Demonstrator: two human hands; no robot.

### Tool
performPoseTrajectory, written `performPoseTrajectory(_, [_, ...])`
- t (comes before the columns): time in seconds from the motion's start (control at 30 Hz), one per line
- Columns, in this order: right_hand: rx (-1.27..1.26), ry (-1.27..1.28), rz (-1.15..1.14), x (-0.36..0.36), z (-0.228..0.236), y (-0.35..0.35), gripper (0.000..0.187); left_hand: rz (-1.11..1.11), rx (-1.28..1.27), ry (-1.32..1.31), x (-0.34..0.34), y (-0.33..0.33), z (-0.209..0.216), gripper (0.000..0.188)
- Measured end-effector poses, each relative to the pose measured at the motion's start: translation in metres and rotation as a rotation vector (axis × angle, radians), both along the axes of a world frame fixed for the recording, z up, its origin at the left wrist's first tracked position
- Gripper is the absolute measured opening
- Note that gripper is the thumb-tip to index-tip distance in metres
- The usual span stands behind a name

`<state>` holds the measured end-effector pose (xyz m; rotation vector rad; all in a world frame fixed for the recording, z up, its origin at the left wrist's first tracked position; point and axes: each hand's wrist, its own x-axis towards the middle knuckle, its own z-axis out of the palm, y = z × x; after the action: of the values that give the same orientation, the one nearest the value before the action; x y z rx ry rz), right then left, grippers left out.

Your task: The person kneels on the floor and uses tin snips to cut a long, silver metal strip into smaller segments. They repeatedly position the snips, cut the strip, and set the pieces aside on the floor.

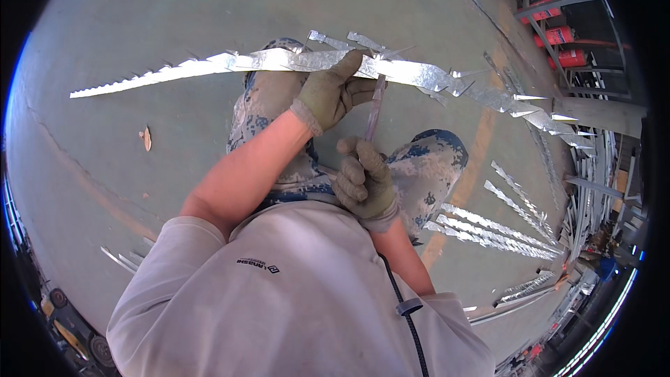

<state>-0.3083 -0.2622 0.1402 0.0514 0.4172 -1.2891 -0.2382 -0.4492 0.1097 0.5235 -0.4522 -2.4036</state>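
Note:
A long, shiny metal strip with pointed tabs bent out along its edges lies across in front of me, over my knees. My left hand, in a dirty olive work glove, is closed on its middle, thumb on the upper face. My right hand, gloved too, is nearer my body with its fingers curled round the lower end of a narrow, flat, greyish bar-like tool. The tool's upper end meets the strip's near edge, just right of my left hand. Its exact kind is not clear. Short metal pieces show behind the strip.
Several similar strips lie on the green floor at the right, near a pile of metal lengths. Red cylinders stand in a rack at the far right. A dry leaf lies at the left. A wheeled machine is at the lower left.

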Motion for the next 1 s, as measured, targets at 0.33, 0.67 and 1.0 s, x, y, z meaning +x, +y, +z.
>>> performPoseTrajectory(0.33, [0.458, 0.854, 0.029, 0.011, 0.046, -0.018, 0.024, 0.019, -0.004, -0.038, -0.001, 0.006, -0.005, 0.035])
performPoseTrajectory(0.67, [0.612, 1.298, 0.021, 0.012, 0.020, -0.028, 0.041, 0.012, -0.013, -0.157, -0.013, 0.005, -0.037, 0.036])
performPoseTrajectory(1.0, [0.695, 1.327, -0.046, 0.021, 0.015, -0.036, 0.037, 0.032, -0.044, -0.260, -0.016, 0.003, -0.024, 0.031])
